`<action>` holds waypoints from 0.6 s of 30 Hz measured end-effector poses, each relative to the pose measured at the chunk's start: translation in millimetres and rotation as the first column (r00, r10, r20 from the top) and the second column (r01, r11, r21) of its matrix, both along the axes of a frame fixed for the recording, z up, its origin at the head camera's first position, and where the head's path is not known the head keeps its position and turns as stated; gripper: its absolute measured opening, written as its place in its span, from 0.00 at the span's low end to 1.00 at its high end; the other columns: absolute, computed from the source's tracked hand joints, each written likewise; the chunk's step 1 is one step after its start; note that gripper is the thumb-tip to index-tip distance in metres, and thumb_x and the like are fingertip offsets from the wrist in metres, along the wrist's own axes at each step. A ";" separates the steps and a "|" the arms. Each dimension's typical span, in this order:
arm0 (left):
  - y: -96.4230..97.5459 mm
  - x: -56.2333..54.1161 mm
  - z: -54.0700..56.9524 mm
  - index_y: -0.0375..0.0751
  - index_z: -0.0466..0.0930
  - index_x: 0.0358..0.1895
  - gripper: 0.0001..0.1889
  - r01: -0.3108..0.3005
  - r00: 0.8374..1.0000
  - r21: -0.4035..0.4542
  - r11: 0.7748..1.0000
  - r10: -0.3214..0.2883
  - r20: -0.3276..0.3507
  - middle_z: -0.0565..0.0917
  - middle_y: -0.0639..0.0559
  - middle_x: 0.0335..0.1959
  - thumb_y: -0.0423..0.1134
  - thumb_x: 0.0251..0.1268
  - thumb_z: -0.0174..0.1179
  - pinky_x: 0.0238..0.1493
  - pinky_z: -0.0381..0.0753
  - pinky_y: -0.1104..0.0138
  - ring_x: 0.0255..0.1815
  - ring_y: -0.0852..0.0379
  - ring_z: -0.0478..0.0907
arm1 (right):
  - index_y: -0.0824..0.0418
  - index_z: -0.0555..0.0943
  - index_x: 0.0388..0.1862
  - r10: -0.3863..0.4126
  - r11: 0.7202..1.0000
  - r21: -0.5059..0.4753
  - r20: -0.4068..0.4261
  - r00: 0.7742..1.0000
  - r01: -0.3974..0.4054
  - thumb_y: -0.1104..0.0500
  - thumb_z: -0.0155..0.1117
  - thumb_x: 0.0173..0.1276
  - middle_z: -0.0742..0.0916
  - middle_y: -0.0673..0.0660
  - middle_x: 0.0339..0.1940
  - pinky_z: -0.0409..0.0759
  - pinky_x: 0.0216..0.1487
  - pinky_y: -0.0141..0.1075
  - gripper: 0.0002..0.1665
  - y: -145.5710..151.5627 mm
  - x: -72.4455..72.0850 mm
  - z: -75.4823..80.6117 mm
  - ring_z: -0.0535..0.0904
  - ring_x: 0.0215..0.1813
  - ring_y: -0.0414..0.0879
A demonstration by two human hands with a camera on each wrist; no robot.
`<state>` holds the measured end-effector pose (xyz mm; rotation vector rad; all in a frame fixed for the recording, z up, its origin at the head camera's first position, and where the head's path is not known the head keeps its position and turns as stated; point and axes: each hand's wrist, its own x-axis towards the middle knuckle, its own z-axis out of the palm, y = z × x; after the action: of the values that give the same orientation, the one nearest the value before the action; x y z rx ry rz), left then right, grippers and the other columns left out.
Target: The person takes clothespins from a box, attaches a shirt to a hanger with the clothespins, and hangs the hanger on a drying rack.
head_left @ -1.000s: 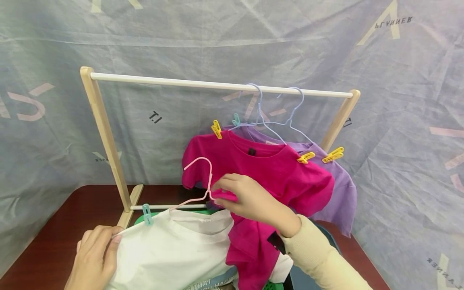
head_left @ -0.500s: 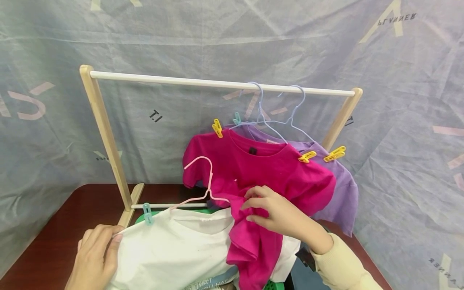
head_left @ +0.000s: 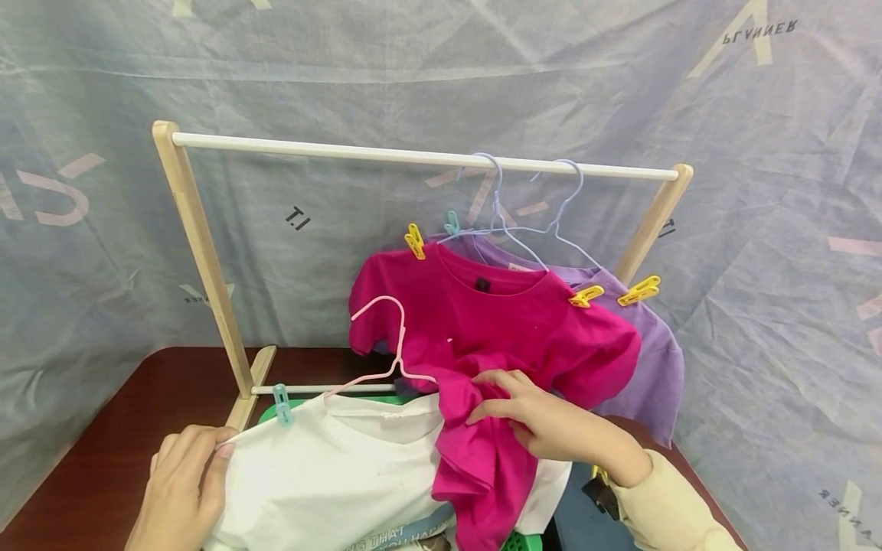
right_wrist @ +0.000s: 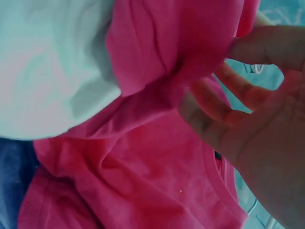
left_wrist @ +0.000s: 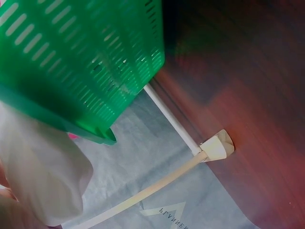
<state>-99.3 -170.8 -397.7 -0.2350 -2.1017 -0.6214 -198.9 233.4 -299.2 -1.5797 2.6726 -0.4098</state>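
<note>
My left hand (head_left: 181,490) pinches the shoulder edge of a white T-shirt (head_left: 331,459), which spreads over a green basket. A pink hanger (head_left: 398,353) enters its neckline with the hook upward, and a light-blue clothespin (head_left: 282,405) sits on its left shoulder. My right hand (head_left: 551,417) holds a fold of magenta cloth (head_left: 485,478) that lies over the white T-shirt's right side. In the right wrist view, thumb and fingers meet this cloth (right_wrist: 186,38), some fingertips hidden by it. Behind it hangs a magenta T-shirt (head_left: 503,325) with yellow clothespins (head_left: 586,296) at its shoulders.
A wooden rack with a white rail (head_left: 310,149) stands at the back. A purple T-shirt (head_left: 654,360) hangs behind the magenta one. The slotted green basket (left_wrist: 95,52) rests on the dark red table (left_wrist: 257,109). A blue-grey bin (head_left: 586,513) is at right.
My right hand has moved from beside the pink hanger's neck rightward and down to the magenta cloth, and its fingers have closed on a fold. My left hand keeps its pinch.
</note>
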 end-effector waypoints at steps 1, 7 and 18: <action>0.1 -0.4 -0.3 0.36 0.79 0.32 0.08 0.001 1.000 0.000 1.000 -0.001 -0.003 0.76 0.48 0.30 0.35 0.64 0.52 0.38 0.54 0.75 0.36 0.63 0.63 | 0.44 0.76 0.52 -0.002 1.000 0.017 0.008 1.000 0.002 0.75 0.56 0.49 0.69 0.55 0.62 0.75 0.53 0.41 0.35 1.5 0.0 -0.7 0.64 0.61 0.51; 0.3 -0.2 0.9 0.36 0.78 0.33 0.14 0.009 1.000 -0.009 1.000 -0.009 -0.005 0.76 0.50 0.30 0.42 0.69 0.47 0.37 0.54 0.73 0.34 0.58 0.63 | 0.42 0.72 0.57 -0.008 0.996 0.092 0.037 0.999 0.004 0.77 0.57 0.46 0.65 0.56 0.66 0.75 0.53 0.47 0.42 7.8 -0.4 -3.5 0.62 0.63 0.53; -0.3 0.2 0.5 0.36 0.78 0.33 0.16 0.014 1.000 -0.004 1.000 -0.014 -0.010 0.76 0.50 0.30 0.44 0.69 0.46 0.38 0.55 0.74 0.34 0.58 0.64 | 0.46 0.78 0.34 -0.013 0.999 -0.041 -0.093 0.996 0.009 0.70 0.65 0.48 0.73 0.50 0.48 0.77 0.42 0.30 0.20 3.5 -5.2 -15.5 0.68 0.49 0.42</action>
<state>-99.1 -171.1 -397.1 -0.2549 -2.0934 -0.6229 -204.1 236.9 -314.7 -1.6351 2.7601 -0.4033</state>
